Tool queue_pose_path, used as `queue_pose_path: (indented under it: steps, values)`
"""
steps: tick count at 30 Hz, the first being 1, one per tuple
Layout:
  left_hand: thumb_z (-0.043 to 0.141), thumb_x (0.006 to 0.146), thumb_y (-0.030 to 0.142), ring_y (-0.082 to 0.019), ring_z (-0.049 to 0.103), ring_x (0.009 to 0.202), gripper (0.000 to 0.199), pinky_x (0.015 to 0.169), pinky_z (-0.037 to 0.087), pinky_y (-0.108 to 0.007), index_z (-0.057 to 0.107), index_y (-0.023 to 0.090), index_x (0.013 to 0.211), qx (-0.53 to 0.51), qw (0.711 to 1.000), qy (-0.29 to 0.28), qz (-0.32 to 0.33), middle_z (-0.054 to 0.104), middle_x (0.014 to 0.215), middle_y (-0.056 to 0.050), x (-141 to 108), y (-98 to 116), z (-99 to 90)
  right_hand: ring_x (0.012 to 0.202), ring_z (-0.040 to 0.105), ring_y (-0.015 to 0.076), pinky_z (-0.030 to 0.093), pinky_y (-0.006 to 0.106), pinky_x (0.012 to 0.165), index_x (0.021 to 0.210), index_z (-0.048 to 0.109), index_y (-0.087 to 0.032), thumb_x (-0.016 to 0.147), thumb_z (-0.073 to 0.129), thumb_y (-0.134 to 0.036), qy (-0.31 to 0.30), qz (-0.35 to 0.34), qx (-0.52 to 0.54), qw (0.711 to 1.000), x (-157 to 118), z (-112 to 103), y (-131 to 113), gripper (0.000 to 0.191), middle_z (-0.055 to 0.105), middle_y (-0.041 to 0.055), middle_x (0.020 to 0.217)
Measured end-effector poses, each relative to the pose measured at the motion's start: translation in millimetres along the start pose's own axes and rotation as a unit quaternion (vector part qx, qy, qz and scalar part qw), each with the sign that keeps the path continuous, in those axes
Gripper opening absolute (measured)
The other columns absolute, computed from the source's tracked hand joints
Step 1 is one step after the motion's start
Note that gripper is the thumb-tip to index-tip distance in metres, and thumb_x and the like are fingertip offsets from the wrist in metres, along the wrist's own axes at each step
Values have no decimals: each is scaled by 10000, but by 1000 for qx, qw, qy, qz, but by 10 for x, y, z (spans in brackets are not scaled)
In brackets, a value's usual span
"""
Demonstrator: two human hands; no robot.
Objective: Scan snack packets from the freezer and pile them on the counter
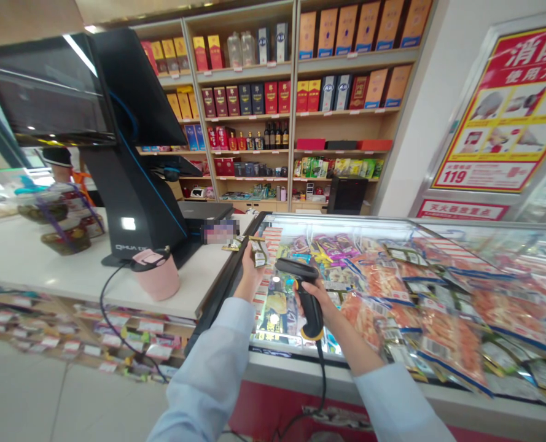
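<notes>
From my seat I watch two bare hands over the left end of the freezer (282,365), light blue sleeves (217,337) reaching in from its near side. The left hand (252,268) pinches a small green-and-white packet (260,253) above the freezer's left edge; its thumb shows on the near side, but I can't make out the fingers behind. The right hand (316,294) is wrapped round the grip of a black scanner (310,310), held upright over the freezer's left part. The scanner's nose points left towards the packet, with a gap between them. Its cable (323,374) drops past the freezer's front.

On the freezer's right side I see a heap of bags (452,344), pink-orange inside, with more green packets among them. Purple packs (337,245) sit towards the freezer's back; I can't tell whether they are on the glass or under it.

Left of the freezer is a white counter (208,265). On it stand a pink cup (157,276), a black till (139,202) and, furthest from the freezer, some jars (67,238). Beyond the freezer rise shelves (295,92) of boxes and bottles; a red-and-yellow sign (498,116) hangs behind its right end.
</notes>
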State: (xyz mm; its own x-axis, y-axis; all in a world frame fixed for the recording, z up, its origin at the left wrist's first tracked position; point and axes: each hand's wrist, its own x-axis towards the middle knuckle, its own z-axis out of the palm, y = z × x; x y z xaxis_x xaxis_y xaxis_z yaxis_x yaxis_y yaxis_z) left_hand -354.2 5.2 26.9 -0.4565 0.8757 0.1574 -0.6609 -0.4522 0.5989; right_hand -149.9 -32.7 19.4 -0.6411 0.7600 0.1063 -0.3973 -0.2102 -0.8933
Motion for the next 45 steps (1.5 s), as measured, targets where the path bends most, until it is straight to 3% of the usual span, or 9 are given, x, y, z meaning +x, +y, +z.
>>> queue_pose_path:
  steps: [4,8,15,20,26,29,33,40,45]
  values:
    - [547,879,383,-184,689,912,316,745,554,-270,648,172,1091,6,999,-2,-37,720,966,-59,41,42,-32,376,540,119,443,204,353,769,554,-178,678,734,-482,-13,-10,-18,1000,-21,-8,-21,365,605,-6,538]
    - [553,877,360,-205,686,941,273,757,555,-283,662,171,1041,24,998,-2,-52,724,919,-59,37,75,-60,376,534,114,447,207,365,771,547,-183,680,736,-481,-9,-17,-45,999,-35,-17,-41,365,594,-18,533]
    - [524,892,406,-222,663,1031,357,813,557,-324,632,210,1170,39,998,-18,-41,722,1030,-73,-12,83,-61,371,524,112,439,214,360,789,552,-179,678,731,-484,-23,-19,-62,998,-52,-14,-51,370,589,-22,529]
    - [511,888,365,-219,657,1044,399,723,548,-276,596,182,1232,18,997,-59,-36,704,1100,-71,-18,117,-30,369,526,117,434,218,356,807,516,-195,668,729,-498,-10,-14,-61,998,-65,-6,-53,395,596,-27,530]
    - [590,839,388,-203,633,1100,471,860,526,-293,561,213,1275,11,998,-54,-18,670,1194,-65,-26,100,-2,367,520,120,427,222,357,829,494,-204,676,723,-501,-3,-14,-67,998,-65,3,-60,405,586,-36,522]
    - [654,757,245,-200,652,1055,559,895,515,-307,531,229,1302,45,998,-34,-15,688,1152,-53,-4,49,-19,368,519,118,426,220,358,806,492,-202,679,720,-498,-6,-16,-65,998,-65,16,-64,395,586,-33,524]
    - [614,696,116,-177,685,919,648,818,532,-296,502,225,1325,71,997,-2,-11,704,1083,-49,19,18,-37,360,507,113,419,214,350,773,500,-200,692,712,-495,-15,-27,-63,998,-65,23,-53,372,575,-36,509]
    - [578,805,279,-170,680,850,507,732,538,-284,537,222,1307,36,999,6,-27,699,1083,-63,-33,142,3,358,506,115,423,214,345,723,494,-206,697,717,-490,-19,-33,-61,997,-66,23,-51,363,570,-35,498]
    - [514,781,262,-172,665,815,511,711,540,-297,567,191,1285,38,999,-25,-26,691,1110,-80,-29,163,-16,358,500,106,416,208,344,754,535,-191,698,721,-480,-37,-22,-67,997,-74,26,-73,348,576,-31,518]
